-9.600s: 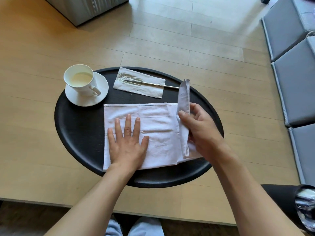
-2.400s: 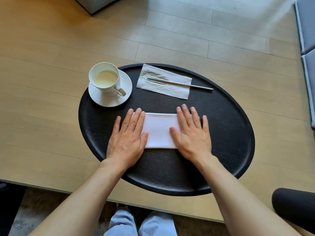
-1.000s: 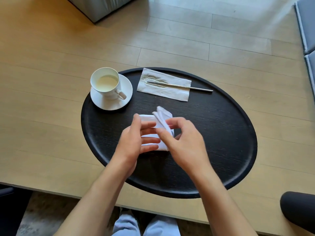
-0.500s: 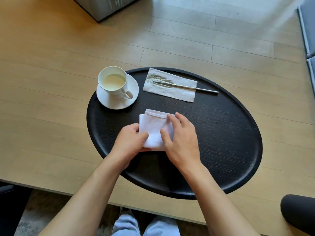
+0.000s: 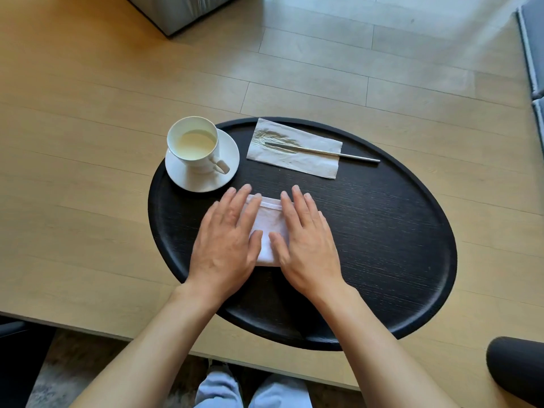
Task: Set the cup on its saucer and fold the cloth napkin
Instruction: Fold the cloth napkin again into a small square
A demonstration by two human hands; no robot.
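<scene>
A white cup (image 5: 192,141) holding pale liquid stands on its white saucer (image 5: 203,179) at the far left of a black oval tray (image 5: 382,231). The white cloth napkin (image 5: 269,223) lies folded into a small square in the tray's middle. My left hand (image 5: 228,242) rests flat on its left side and my right hand (image 5: 304,240) rests flat on its right side, fingers spread. Most of the napkin is hidden beneath both palms; only a strip between them shows.
A paper napkin (image 5: 294,153) with a thin metal utensil (image 5: 338,154) on it lies at the tray's far edge. The tray sits on a light wooden table (image 5: 88,172). Grey cushions (image 5: 532,48) are at the right; a dark rounded object (image 5: 515,375) is at bottom right.
The napkin went from a wide sheet to a small square. In the last second both hands folded it over once more, laid it down, and now press flat on it.
</scene>
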